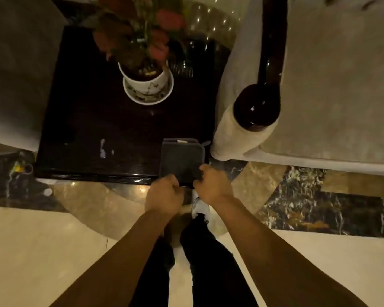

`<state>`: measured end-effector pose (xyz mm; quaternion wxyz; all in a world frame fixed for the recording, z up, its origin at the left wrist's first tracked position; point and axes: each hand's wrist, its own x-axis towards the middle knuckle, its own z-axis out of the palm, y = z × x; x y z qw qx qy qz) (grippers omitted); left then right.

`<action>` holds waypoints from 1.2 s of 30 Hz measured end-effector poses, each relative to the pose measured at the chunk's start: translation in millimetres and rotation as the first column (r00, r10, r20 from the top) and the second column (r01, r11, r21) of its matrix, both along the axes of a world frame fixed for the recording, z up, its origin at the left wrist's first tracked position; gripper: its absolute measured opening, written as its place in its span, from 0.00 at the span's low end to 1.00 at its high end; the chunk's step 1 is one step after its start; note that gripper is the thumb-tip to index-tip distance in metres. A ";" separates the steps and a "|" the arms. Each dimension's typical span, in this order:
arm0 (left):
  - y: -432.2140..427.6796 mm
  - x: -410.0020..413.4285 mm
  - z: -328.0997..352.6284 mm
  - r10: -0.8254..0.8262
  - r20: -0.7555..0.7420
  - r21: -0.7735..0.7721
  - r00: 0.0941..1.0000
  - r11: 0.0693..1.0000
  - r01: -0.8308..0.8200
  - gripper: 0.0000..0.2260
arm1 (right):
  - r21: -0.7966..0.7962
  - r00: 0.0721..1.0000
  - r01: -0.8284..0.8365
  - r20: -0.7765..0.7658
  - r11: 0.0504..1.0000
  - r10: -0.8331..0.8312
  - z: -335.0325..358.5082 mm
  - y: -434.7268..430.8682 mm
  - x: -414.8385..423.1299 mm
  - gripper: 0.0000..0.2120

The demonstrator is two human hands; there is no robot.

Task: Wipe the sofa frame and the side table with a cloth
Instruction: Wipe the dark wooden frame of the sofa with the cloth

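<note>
A dark folded cloth (181, 158) lies flat on the front right corner of the glossy black side table (93, 129). Both my hands grip its near edge: my left hand (163, 196) at the near left corner, my right hand (213, 185) at the near right corner. To the right of the table stands a beige sofa with a dark polished wooden frame (256, 107) running along its armrest and ending in a round knob. Pale smears (103, 148) show on the table top to the left of the cloth.
A white pot with a red-leaved plant (146, 80) stands on a saucer at the back middle of the table. Another pale upholstered seat (16, 74) borders the table's left side. Marble floor lies below, with my legs and a white shoe (200, 207).
</note>
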<state>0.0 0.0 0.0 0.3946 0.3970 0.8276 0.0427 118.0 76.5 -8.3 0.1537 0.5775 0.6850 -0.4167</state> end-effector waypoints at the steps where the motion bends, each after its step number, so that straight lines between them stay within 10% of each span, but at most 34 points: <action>1: 10.6 -5.1 -21.0 0.119 0.019 0.057 0.993 0.991 -0.120 0.06 | 0.023 0.997 0.071 -0.028 0.997 -0.071 -22.1 5.4 -6.1 0.22; 7: 46.8 -30.7 -109.2 0.319 -0.141 0.098 0.937 0.947 -0.307 0.22 | 0.166 0.955 0.297 -0.047 0.940 -0.293 -107.2 7.3 -43.3 0.37; 13: 54.3 -39.3 -124.4 0.539 0.177 0.040 0.823 0.832 -0.554 0.16 | 0.027 0.734 0.659 -0.239 0.752 -0.635 -115.9 10.6 -42.2 0.35; 19: 70.7 -52.9 -81.1 0.801 0.597 -0.535 0.052 0.445 -0.718 0.12 | -0.587 0.333 0.746 -0.083 0.316 -0.939 -70.4 40.2 -16.0 0.16; 23: 74.6 -50.8 -21.7 0.649 0.752 -0.570 -0.113 0.555 -0.606 0.20 | -0.663 0.362 0.604 -0.265 0.441 -0.894 -0.7 42.8 22.6 0.20; 28: 93.7 -17.1 71.7 0.458 0.843 -0.536 -0.283 0.667 -0.517 0.18 | -0.325 0.555 0.673 -0.371 0.664 -0.744 89.6 36.7 49.3 0.27; 31: 111.9 12.7 117.4 0.348 0.910 -0.415 -0.225 0.758 -0.503 0.18 | 0.147 0.634 0.714 -0.549 0.684 -0.544 126.2 45.5 60.5 0.22; 34: 131.3 49.7 140.8 0.210 0.978 -0.177 0.022 0.873 -0.454 0.17 | 0.063 0.494 0.739 -0.728 0.671 -0.475 143.4 63.2 62.7 0.18; 36: 148.4 69.6 146.9 0.117 0.993 -0.111 -0.013 0.893 -0.436 0.19 | -0.009 0.424 0.727 -0.780 0.686 -0.460 145.8 81.5 68.0 0.18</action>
